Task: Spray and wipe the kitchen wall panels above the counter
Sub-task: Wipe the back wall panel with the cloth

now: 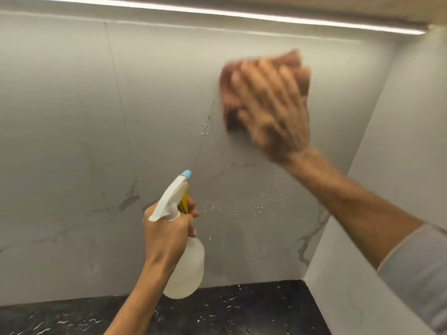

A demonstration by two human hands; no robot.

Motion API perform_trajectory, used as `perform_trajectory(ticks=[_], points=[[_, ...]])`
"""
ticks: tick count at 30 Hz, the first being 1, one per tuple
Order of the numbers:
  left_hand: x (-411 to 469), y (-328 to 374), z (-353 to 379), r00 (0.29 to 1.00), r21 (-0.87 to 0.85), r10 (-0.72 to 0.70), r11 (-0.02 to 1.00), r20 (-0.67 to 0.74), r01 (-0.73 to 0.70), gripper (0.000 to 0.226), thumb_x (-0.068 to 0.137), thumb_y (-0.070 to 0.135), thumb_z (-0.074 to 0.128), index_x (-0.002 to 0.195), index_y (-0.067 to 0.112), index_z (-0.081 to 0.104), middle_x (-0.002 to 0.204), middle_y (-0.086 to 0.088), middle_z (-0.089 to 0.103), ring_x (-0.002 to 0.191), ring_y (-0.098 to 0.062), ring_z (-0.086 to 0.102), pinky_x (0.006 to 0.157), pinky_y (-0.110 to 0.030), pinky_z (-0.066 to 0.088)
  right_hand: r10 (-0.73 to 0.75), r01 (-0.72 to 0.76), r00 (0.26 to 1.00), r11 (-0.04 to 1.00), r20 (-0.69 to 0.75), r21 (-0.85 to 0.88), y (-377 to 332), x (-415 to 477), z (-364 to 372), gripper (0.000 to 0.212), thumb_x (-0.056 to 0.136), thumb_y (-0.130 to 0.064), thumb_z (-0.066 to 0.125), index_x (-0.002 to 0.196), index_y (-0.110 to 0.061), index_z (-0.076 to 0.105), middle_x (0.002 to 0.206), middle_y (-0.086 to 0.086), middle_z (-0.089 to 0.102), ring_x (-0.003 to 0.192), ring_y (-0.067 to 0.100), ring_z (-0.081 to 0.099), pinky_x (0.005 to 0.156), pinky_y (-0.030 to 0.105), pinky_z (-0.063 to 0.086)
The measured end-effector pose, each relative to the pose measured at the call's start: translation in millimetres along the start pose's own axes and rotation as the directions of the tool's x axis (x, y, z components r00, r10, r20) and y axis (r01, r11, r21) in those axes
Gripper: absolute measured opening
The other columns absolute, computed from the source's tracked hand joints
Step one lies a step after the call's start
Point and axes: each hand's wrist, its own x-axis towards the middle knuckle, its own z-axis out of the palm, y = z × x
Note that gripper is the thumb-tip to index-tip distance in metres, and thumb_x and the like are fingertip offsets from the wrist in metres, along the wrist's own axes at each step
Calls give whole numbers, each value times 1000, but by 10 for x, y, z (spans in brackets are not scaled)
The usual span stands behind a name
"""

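The grey marbled wall panel fills the view above the counter. My right hand presses a reddish-brown cloth flat against the panel's upper right part; both are motion-blurred. My left hand grips a clear plastic spray bottle with a white trigger head and blue nozzle, pointed up at the wall. Spray droplets cling to the panel below the cloth and by a thin seam.
A black speckled counter runs along the bottom. A grey side wall meets the back panel in a corner at the right. An LED strip glows under the cabinet overhead.
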Motion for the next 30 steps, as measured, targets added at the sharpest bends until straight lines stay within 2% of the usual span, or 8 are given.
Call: perform_trajectory(ticks=[3, 7, 10, 16, 18, 24, 27, 30], points=[[25, -16, -74, 999, -24, -18, 1000, -31, 18, 36, 59, -27, 50, 56, 8, 59, 63, 5, 66, 57, -5, 64, 43, -16, 46, -10, 14, 995, 999, -95, 41, -24, 454, 220, 48, 103, -29, 52, 146, -7, 50, 150, 13, 50, 141, 31, 43, 121, 47, 22], [86, -35, -179, 999, -26, -2, 1000, -44, 1, 50, 57, -27, 50, 50, 22, 59, 62, 6, 65, 59, -9, 62, 44, -18, 47, -297, 283, 953, 942, 56, 180, -655, -356, 164, 49, 101, -11, 45, 150, -13, 45, 156, 7, 42, 146, 27, 37, 121, 51, 22], [70, -31, -216, 1000, -7, 9, 1000, -27, -9, 47, 56, -26, 51, 49, 20, 58, 63, 4, 65, 58, -13, 61, 43, -19, 46, -478, 456, 873, 870, 99, 187, -510, -879, 52, 46, 102, -24, 58, 147, -17, 50, 153, 4, 46, 143, 21, 43, 117, 45, 33], [-3, 12, -294, 1000, 39, 18, 999, 2, -19, 30, 53, -13, 54, 54, 16, 60, 65, 3, 67, 63, -24, 64, 44, -17, 46, -38, 36, 998, 999, -56, -35, 134, 5, 278, 59, 106, -46, 45, 157, -20, 32, 159, 7, 39, 148, 30, 34, 122, 53, 15], [27, 50, -254, 1000, 44, 17, 999, 3, -17, 33, 56, -20, 53, 56, 12, 60, 64, 2, 66, 59, -20, 62, 43, -16, 44, -28, 32, 995, 999, -93, 35, -160, -6, 348, 58, 104, -38, 50, 156, -17, 36, 158, 7, 40, 148, 30, 33, 123, 54, 13], [31, 65, -89, 1000, 59, 22, 998, -8, -22, 33, 58, -23, 51, 57, 9, 59, 60, 5, 64, 55, -20, 59, 43, -22, 46, -514, 484, 825, 857, 233, 176, -782, -1578, 75, 60, 101, -26, 53, 157, -25, 32, 164, -3, 25, 151, 17, 23, 125, 47, -1], [-33, 8, -36, 1000, 73, 15, 997, -15, -14, 33, 58, -21, 50, 58, 11, 59, 59, 5, 64, 56, -23, 59, 44, -24, 45, -308, 286, 930, 949, 201, 131, -282, -1557, 25, 60, 103, -36, 53, 157, -27, 31, 162, 0, 27, 150, 21, 26, 125, 43, -5], [-96, -63, 23, 1000, 83, 12, 997, -20, -10, 33, 59, -20, 50, 57, 12, 58, 60, 5, 64, 57, -32, 59, 44, -26, 45, 118, -120, 988, 993, 103, 9, 224, -1059, 129, 61, 107, -43, 43, 160, -25, 19, 164, 7, 28, 151, 30, 22, 124, 49, -5]])
